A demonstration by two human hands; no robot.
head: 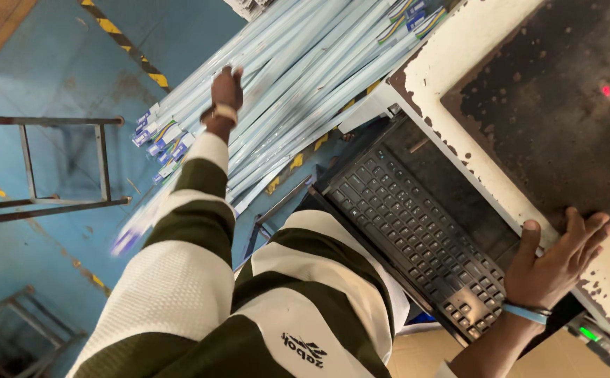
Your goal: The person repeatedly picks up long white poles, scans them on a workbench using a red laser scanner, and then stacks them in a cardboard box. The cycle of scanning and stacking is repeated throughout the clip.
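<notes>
1. My left hand [225, 89] is stretched out toward the upper middle of the frame, reaching into a big stack of long pale-blue tube boxes [305, 63]. I see only the back of that hand, so I cannot tell whether its fingers are wide, narrow or closed on a box; it lies against the stack.
2. The stack slants from the top right of the frame down to the left centre, its printed box ends [156, 136] fanned out just left of my wrist. A watch [225, 112] sits on that wrist, above the cuff of my green-and-white striped sleeve [186, 238].
3. My right hand [553, 262] is at the lower right, resting on the chipped white edge of the bench [459, 49]. Its fingers [585, 227] are spread over the top and the thumb presses the front edge; it holds nothing loose. A light-blue band [525, 313] rings that wrist.
4. A black keyboard [417, 238] lies on a tray just below the bench edge, just left of my right hand.
5. A metal frame [63, 161] stands on the blue floor [39, 245] at the left, well apart from both hands.
</notes>
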